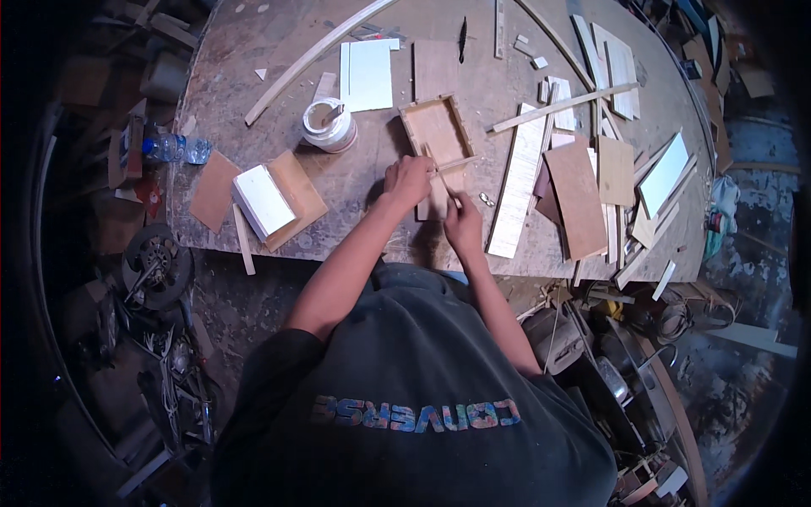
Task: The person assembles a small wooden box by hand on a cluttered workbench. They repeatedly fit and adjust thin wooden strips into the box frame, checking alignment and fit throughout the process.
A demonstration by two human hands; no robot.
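Note:
A shallow open wooden box [444, 127] with thin walls lies on the workbench in front of me. My left hand [409, 181] is closed at its near left corner, fingers bent; what they grip is hidden. Just to the right and nearer, my right hand [463, 223] is closed round a thin stick [442, 181], which slants up toward the left fingertips. Under and between the hands lies a flat piece of pale wood [436, 203]. A white tub [330, 127] with a brownish stick in it stands left of the box.
The worktable [372, 228] bears a white block [263, 203] on brown boards at left, and a white panel [367, 76] behind the tub. Wood strips and a brown board [576, 198] crowd the right side. A water bottle [177, 150] lies at the left edge.

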